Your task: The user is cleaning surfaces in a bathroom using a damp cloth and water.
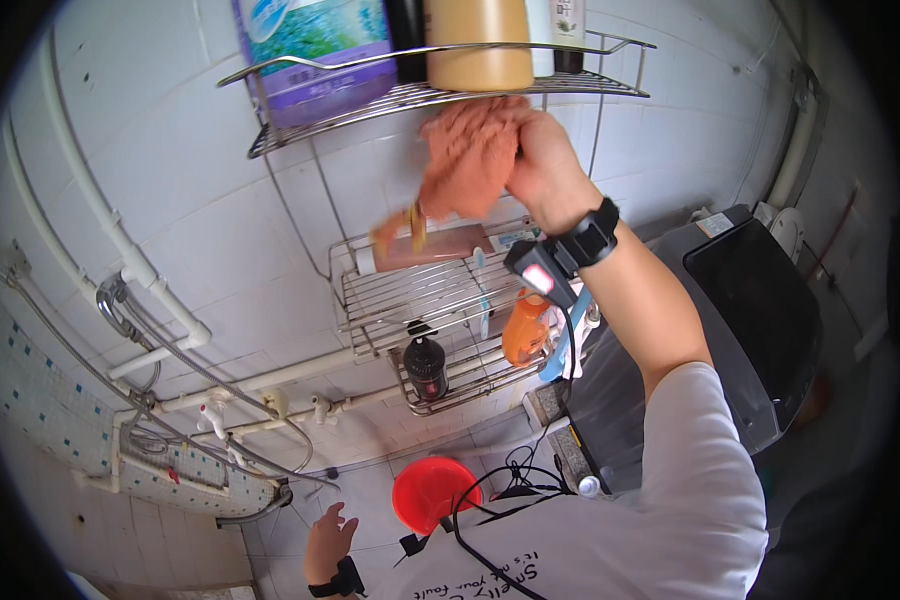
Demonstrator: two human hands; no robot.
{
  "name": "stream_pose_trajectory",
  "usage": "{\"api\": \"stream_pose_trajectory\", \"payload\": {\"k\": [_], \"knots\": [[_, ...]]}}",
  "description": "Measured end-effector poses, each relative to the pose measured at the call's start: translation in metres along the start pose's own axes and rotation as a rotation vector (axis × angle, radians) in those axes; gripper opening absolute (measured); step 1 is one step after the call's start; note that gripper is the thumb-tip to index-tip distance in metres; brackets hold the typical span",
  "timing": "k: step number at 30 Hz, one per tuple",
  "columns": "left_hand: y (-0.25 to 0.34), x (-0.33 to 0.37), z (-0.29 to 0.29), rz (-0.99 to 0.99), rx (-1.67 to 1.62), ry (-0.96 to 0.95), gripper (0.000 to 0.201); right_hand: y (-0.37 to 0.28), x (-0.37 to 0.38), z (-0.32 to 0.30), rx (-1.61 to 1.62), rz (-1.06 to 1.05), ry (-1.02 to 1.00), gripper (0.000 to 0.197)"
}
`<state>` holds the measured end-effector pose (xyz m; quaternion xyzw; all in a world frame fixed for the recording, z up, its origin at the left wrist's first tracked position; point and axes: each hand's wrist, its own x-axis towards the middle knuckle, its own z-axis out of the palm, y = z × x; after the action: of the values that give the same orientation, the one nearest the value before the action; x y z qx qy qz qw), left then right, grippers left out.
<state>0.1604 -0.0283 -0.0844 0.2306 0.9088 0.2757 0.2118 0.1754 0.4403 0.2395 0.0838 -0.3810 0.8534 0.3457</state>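
Nearest, a white T-shirt (610,545) spreads around five o'clock, and the right arm reaches up from it, a black strap (592,236) with a small boxy device at its wrist. At one o'clock the right hand (550,165) clutches a bunched orange cloth (468,160), which sits at twelve o'clock just below the upper wire shelf (610,85); the fingertips are hidden, and whether cloth and shelf touch I cannot tell. A blurred yellowish end dangles at the cloth's lower left. Down at seven o'clock the left hand (328,543) hangs with nothing in it, fingers loosely curled and apart, a black band round its wrist. On the upper shelf stand a purple package (320,75) at eleven and a tan bottle (480,45) at twelve. Beneath, close to centre, a pinkish tube (435,250) lies on the middle wire shelf (390,300). Lower still, a black bottle (426,365) stands toward half past six, an orange bottle (523,330) toward four. A dark-lidded appliance (750,290) fills three o'clock, white pipes (160,270) run past nine, and a red basin (420,495) rests on the floor at six.
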Motion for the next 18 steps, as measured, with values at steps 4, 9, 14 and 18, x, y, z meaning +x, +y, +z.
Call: {"api": "stream_pose_trajectory", "payload": {"k": [4, 9, 14, 18], "knots": [[-0.024, -0.024, 0.0, -0.095, -0.004, 0.018, 0.044, 0.003, 0.015, 0.029, 0.06, 0.037, 0.08, 0.025], [-0.059, -0.041, 0.0, -0.129, -0.005, 0.096, 0.043, 0.033, 0.027, 0.044, 0.073, -0.071, 0.0, 0.025], [-0.068, -0.043, 0.0, -0.063, 0.024, 0.144, 0.04, 0.04, 0.023, 0.053, 0.037, -0.059, 0.018, 0.028], [-0.056, -0.041, -0.002, -0.057, 0.034, 0.135, 0.039, 0.055, 0.042, 0.034, 0.334, 0.354, -0.509, 0.03]]}}
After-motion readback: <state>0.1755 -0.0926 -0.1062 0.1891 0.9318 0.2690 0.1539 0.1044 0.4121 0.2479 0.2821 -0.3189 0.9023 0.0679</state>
